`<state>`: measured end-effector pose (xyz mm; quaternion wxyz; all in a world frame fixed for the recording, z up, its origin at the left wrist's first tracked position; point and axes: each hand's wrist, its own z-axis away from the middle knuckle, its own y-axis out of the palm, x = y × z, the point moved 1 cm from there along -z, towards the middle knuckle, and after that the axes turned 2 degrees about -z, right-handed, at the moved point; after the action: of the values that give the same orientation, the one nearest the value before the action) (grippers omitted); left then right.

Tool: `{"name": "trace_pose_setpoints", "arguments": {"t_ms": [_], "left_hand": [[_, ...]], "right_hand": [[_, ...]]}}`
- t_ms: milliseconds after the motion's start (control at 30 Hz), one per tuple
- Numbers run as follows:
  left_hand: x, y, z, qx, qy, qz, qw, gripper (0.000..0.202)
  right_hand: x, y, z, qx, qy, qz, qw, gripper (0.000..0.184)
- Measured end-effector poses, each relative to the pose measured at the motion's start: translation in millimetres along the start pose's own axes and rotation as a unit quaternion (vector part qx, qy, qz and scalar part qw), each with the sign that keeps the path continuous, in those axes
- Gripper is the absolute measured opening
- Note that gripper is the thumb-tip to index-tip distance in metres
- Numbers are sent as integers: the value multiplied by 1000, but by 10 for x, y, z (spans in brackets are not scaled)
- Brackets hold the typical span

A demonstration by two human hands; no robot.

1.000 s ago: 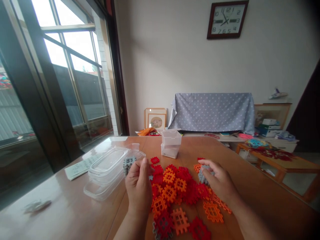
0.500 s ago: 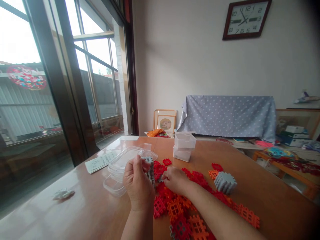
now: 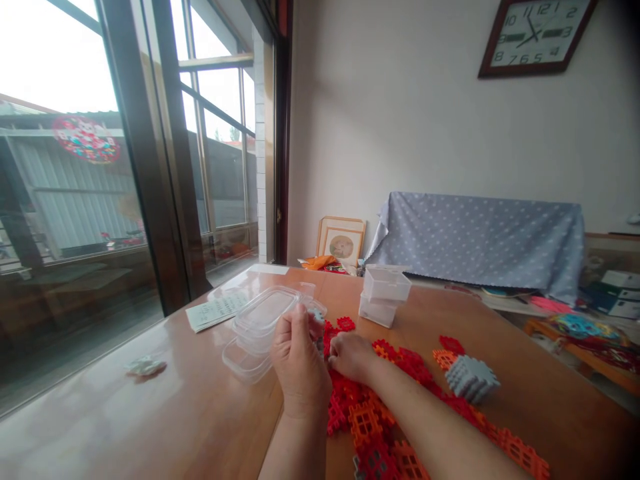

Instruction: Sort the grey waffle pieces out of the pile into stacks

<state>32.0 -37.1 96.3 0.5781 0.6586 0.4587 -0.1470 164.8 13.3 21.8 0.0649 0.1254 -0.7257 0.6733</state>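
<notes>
- Head view: the hands work over a wooden table (image 3: 165,393), seemingly picking waffle blocks from a loose heap.
- Left hand (image 3: 300,363): fingers pressed together, pinching a small grey block (image 3: 316,315) at the fingertips, partly hidden behind them.
- Right hand (image 3: 351,357): fingers curled together at the heap's edge, just beside the left hand. Whether they pinch anything cannot be told.
- Heap (image 3: 365,423): red and orange blocks, lying at about 5 o'clock from the hands and touching the right hand.
- Grey stack (image 3: 471,379): slotted-together blocks at 3 o'clock, well apart from both hands, resting on orange pieces.
- Next move, as I judge it: the grey block needs a steady pinch, and the right fingers must clear the heap, to avoid disturbing loose pieces.
- Clear tubs (image 3: 265,310): two shallow ones at 10 o'clock, stacked and tilted, near the left hand. They look empty.
- Square boxes (image 3: 386,285): two at 1 o'clock, one on the other. The top looks empty; the lower is too pale to tell.
- Paper (image 3: 217,311): a printed sheet beyond the tubs, at 10 o'clock.
</notes>
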Motion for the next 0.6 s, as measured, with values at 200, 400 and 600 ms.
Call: {"name": "trace_pose_setpoints", "arguments": {"t_ms": [200,400,600], "left_hand": [[25,-14,17,15,-10,-32,999,35],[3,33,121,81,25,-101,991,35],[140,207,355,219,-17,-151,964,30]], "right_hand": [[-108,-70,92,-68,-36,-117,990,15],[-266,-312,371,-124,-18,-310,943,30],[-513,-503,996,-95,65,-718,686,20]]}}
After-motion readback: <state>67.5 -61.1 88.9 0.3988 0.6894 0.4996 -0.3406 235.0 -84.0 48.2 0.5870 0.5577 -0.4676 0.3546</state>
